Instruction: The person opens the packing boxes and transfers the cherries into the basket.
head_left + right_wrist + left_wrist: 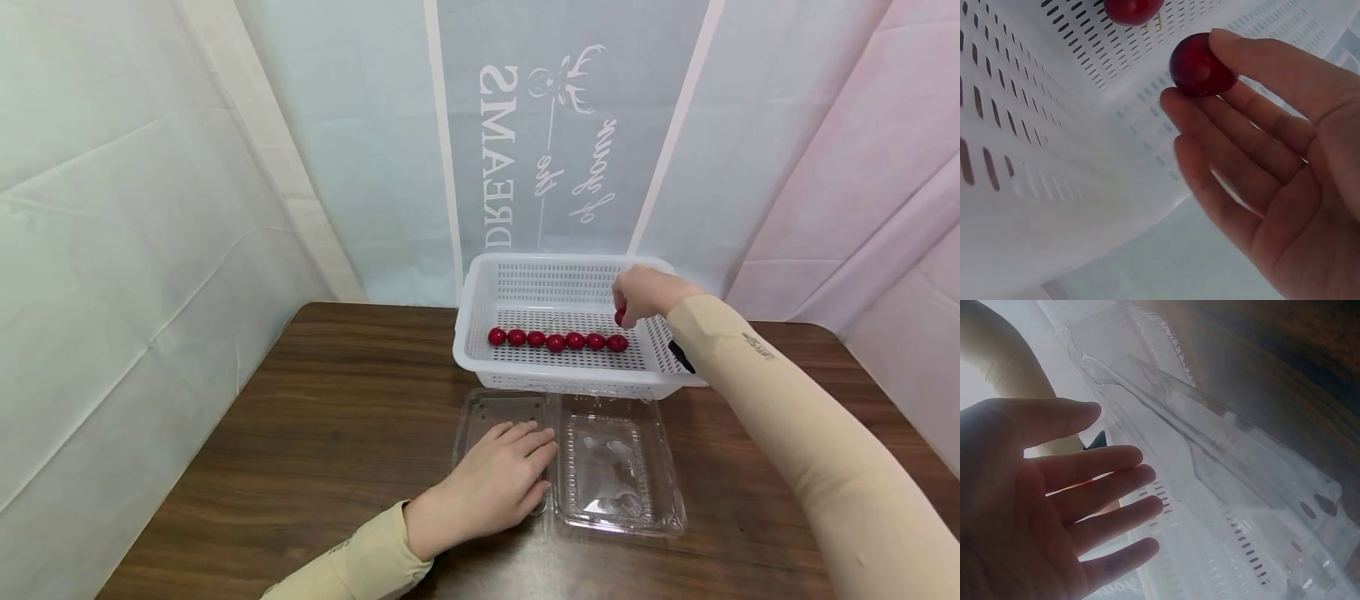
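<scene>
My right hand [651, 293] is over the right end of a white perforated basket [474, 354]. It pinches a dark red cherry [1200, 65] between thumb and fingertips, above the basket floor. Several more red cherries [555, 342] lie in a straight row along the basket bottom, and one cherry [1134, 7] shows in the right wrist view with a thin green stem. My left hand [498, 479] lies over the left half of a clear hinged plastic box [611, 467], its fingers extended and a little spread. Whether its fingertips press on the plastic I cannot tell.
Both the basket and the unfolded clear box are on a dark wood table [330, 417], the box in front of the basket. Behind the table hangs a pale printed curtain [570, 133], and white cloth [135, 250] covers the left side.
</scene>
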The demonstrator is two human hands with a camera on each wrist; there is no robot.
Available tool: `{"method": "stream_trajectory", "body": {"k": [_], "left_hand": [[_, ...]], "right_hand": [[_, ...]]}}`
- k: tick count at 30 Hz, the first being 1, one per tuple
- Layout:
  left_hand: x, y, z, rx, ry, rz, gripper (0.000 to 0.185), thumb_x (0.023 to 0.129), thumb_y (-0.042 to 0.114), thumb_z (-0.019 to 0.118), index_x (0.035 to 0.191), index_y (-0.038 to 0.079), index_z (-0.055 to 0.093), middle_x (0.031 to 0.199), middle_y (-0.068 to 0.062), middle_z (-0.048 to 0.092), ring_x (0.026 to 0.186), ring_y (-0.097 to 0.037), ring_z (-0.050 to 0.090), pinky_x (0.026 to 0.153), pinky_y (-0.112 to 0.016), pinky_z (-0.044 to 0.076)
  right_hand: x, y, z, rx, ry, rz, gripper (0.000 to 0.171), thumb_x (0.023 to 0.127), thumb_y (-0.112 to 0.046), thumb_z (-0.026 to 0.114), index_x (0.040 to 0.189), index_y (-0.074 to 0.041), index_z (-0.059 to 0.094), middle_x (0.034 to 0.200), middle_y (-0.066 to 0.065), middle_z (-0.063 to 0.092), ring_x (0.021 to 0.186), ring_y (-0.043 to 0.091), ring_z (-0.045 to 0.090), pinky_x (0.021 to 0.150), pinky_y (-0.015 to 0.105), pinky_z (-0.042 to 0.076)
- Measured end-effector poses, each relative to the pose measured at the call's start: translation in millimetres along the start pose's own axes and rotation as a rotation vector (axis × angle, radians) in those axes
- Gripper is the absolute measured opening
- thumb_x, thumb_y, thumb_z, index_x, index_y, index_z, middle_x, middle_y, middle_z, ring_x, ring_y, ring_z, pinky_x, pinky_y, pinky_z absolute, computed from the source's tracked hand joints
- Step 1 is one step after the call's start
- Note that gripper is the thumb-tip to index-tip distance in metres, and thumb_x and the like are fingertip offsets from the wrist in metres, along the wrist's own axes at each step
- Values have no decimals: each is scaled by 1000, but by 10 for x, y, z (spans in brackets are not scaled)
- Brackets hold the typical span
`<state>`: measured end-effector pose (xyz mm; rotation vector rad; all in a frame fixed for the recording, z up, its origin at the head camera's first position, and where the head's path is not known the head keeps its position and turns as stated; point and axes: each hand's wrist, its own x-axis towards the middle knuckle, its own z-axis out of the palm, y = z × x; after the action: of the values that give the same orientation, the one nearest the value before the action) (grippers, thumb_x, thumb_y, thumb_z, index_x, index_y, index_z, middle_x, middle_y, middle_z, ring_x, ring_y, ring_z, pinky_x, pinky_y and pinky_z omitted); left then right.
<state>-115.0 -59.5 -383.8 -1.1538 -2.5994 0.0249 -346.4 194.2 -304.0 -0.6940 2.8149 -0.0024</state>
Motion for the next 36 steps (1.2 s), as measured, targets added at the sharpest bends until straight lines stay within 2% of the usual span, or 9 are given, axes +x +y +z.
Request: {"method": "stream_trajectory", "body": {"k": [8,15,25,31,36], "left_hand": [[-1,2,10,10,-4,4,39,90,35,59,122,13,62,129,-1,60,123,-21,54,100,-38,43],[1,8,16,9,-1,3,39,91,36,58,121,13,63,129,-1,60,123,-20,54,100,-38,43],[-2,3,16,5,0,5,38,90,35,59,121,13,63,129,-1,60,123,-21,54,100,-39,43],[-2,-2,17,6,-2,3,38,90,35,59,121,13,63,129,-1,60,123,-21,54,100,-39,43],[-4,-3,10,8,-2,1,38,90,36,59,121,13,63,129,-1,60,123,-20,54,100,-39,43]], "right_hand": [[36,3,68,22,-64,47,17,68,-6,78,83,-6,68,81,5,66,77,20,56,69,34,47],[43,18,102,40,-73,49,22,64,-2,76,84,-4,68,82,6,64,77,21,57,67,32,47],[11,73,182,84,-105,126,17,66,2,72,82,-5,68,79,7,63,71,21,54,58,28,43],[16,126,227,60,-124,130,16,65,2,71,77,-7,69,73,6,61,66,19,53,55,26,42],[20,135,238,63,-131,135,16,64,1,73,77,-7,67,73,7,60,67,19,54,56,26,42]]}}
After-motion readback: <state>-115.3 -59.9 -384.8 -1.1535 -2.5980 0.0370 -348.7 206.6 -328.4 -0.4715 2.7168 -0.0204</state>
